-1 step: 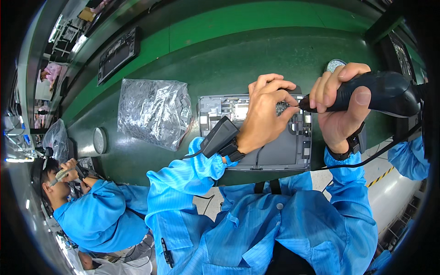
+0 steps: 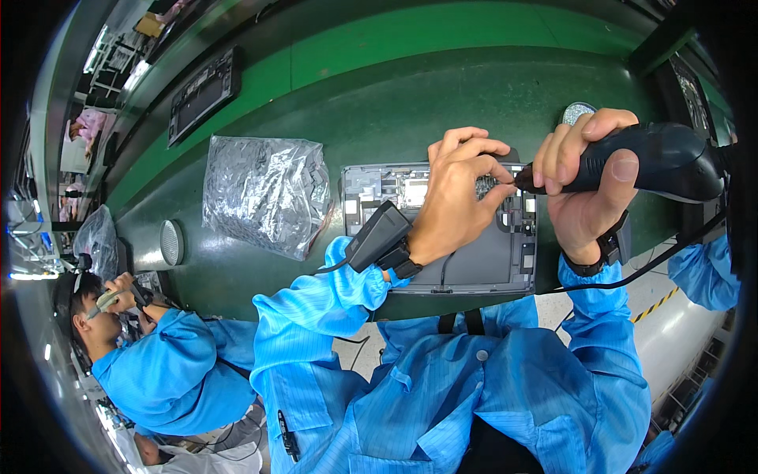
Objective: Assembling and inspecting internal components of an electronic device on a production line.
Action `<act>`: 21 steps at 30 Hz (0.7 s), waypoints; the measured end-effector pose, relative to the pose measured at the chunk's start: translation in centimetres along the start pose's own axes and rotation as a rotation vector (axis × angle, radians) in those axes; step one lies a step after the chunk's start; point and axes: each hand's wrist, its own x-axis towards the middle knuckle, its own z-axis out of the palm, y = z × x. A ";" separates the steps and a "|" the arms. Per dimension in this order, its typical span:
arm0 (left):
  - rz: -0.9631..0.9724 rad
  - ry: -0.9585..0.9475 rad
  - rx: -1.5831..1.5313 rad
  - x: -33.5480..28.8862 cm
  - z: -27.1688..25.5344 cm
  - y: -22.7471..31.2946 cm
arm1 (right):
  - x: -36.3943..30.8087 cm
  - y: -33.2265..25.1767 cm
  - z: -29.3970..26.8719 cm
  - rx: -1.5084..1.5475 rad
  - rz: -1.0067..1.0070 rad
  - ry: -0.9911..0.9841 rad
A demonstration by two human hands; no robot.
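Note:
My right hand (image 2: 588, 170) is wrapped round a black electric screwdriver (image 2: 663, 162), held nearly level with its tip pointing left. An open laptop chassis (image 2: 501, 257) lies on the green bench, its boards and small parts bared along the far side. Over its far right part, my left hand (image 2: 462, 186) has thumb and forefinger brought together at the screwdriver's tip. Whatever is between those fingertips is too small to make out. Partly behind them shows a small shiny, speckled patch. The left palm covers the middle of the chassis.
Left of the laptop lies a silvery plastic bag (image 2: 264, 196). A round dish (image 2: 579, 112) of small metal bits stands beyond my right hand, and another round dish (image 2: 171, 242) at the left. A second chassis (image 2: 204, 96) rests far left. A co-worker (image 2: 170, 363) sits at the left.

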 end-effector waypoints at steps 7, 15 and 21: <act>-0.034 -0.004 -0.018 -0.2 0.0 0.2 | -0.1 0.0 0.4 0.002 -0.009 -0.010; -0.019 -0.010 -0.010 -0.1 0.1 -0.1 | -0.1 0.2 0.4 -0.025 -0.010 0.002; 0.011 -0.018 -0.021 0.0 0.0 -0.1 | -0.1 0.1 0.6 -0.005 0.007 0.016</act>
